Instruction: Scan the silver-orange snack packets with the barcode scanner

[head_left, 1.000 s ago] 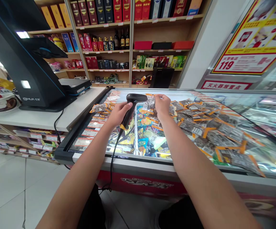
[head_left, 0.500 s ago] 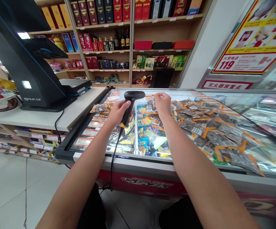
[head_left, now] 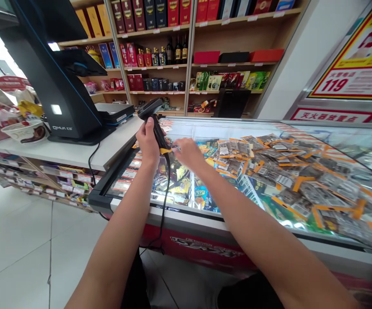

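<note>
My left hand (head_left: 147, 139) is wrapped round the handle of a black handheld barcode scanner (head_left: 152, 109), its head raised and tilted. From the yellow-trimmed base of its handle a black cord (head_left: 165, 184) hangs down. My right hand (head_left: 189, 151), blurred by motion, is just right of the handle base, above the glass top; its fingers are smeared and no packet shows in them. On the glass to its right lie several clear snack packets with orange edges (head_left: 234, 148), overlapping in a spread-out heap (head_left: 285, 165).
Below the glass of the chest freezer (head_left: 205, 219) are colourful packages (head_left: 179, 180). A black checkout terminal (head_left: 66, 107) and a flat scale (head_left: 115, 112) stand on the white counter (head_left: 108, 150) at left. Shelves (head_left: 160, 68) of boxes and bottles line the back.
My right hand has let go of a packet and moved left toward the scanner handle. My left hand has raised and tilted the scanner. The view has shifted left.
</note>
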Motion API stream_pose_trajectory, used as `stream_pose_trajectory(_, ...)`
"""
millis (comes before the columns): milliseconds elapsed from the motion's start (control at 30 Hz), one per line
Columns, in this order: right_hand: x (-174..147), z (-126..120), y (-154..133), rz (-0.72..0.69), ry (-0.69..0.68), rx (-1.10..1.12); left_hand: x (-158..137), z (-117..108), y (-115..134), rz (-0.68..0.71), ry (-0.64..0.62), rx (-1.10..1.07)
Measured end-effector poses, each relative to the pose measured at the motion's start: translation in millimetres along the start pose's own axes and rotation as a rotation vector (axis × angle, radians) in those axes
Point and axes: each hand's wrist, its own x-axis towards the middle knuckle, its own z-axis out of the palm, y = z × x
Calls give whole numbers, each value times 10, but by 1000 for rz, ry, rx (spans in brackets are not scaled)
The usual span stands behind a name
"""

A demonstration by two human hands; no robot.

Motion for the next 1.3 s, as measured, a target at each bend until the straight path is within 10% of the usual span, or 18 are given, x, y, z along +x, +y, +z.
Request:
stream_pose_trajectory(167,32,454,-314,70,-112,-41,-8,4,-26,58,22,47)
stream_pose_trajectory(400,187,454,-260,169,-52,19,-36,35,-62,75,-9,92)
stream_pose_trajectory(633,282,286,79,341,277,436,-45,39,-55,49,-35,62)
stream_pose_trajectory(833,397,-52,498,496,541,895,-76,44,-68,-74,-233,97)
stream_pose_trajectory(1300,388,-142,879,584,668,909,-165,65,-109,-295,-627,283)
